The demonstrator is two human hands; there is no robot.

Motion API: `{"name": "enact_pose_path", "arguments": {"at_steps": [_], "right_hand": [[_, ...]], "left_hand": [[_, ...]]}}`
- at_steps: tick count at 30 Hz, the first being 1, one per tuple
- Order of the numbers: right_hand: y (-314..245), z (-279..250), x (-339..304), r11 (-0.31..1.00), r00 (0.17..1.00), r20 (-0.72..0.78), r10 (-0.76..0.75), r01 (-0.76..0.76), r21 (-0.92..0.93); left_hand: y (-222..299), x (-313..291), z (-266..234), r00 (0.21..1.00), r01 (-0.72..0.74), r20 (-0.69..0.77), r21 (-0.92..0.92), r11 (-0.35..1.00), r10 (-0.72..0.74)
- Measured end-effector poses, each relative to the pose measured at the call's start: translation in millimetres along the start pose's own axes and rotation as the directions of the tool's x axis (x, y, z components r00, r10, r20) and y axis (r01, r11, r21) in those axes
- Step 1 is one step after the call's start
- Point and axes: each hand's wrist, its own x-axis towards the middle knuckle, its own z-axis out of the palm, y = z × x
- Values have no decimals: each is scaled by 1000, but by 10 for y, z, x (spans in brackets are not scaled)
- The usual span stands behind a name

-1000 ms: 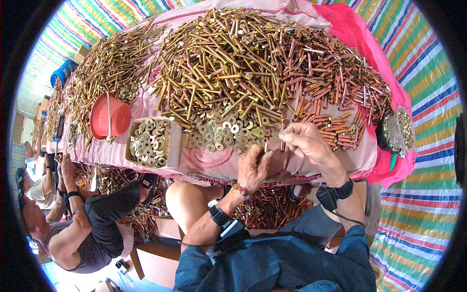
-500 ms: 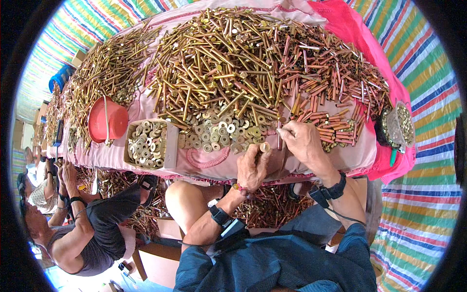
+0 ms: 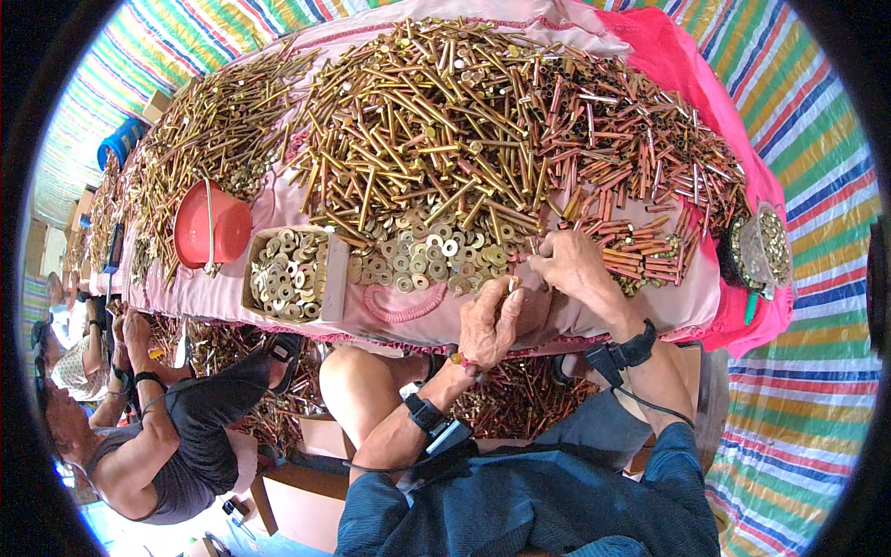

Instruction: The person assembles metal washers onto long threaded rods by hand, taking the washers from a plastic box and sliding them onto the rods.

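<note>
My left hand is closed over the near edge of the table, fingers bent and thumb pressed in. At its fingertips shows the pale edge of a washer. Just to the right, my right hand pinches with thumb and forefinger. What it grips is mostly hidden by the fingers. Loose flat washers lie to the left of the hands. Behind them rises a large heap of long brass-coloured bolts. Reddish metal sleeves lie close to my right hand.
A box of washers stands at the left, beside a tipped red bucket. A pink coil rests on the cloth. At the right edge is a clear tub of small nuts. A co-worker sits on the left.
The washer in my left hand has turned from face-up to nearly edge-on. The upright rod seen beneath my right fingertips no longer shows there. My left hand has shifted slightly right.
</note>
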Motion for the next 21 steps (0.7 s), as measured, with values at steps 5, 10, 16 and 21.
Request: {"name": "enact_pose_path", "arguments": {"at_steps": [5, 10, 16, 21], "right_hand": [[-63, -182, -110, 799, 990, 54, 134, -140, 584], [-223, -181, -288, 439, 994, -106, 41, 77, 895], [-293, -59, -363, 494, 978, -203, -56, 203, 845], [-287, -46, -408, 791, 875, -323, -361, 471, 391]], "left_hand": [[37, 33, -11, 1000, -13, -6, 25, 1000, 13], [-5, 40, 34, 995, -95, -28, 4, 996, 95], [-18, 15, 55, 999, -51, 1, 13, 999, 51], [-127, -3, 91, 991, -123, -39, 47, 991, 125]]}}
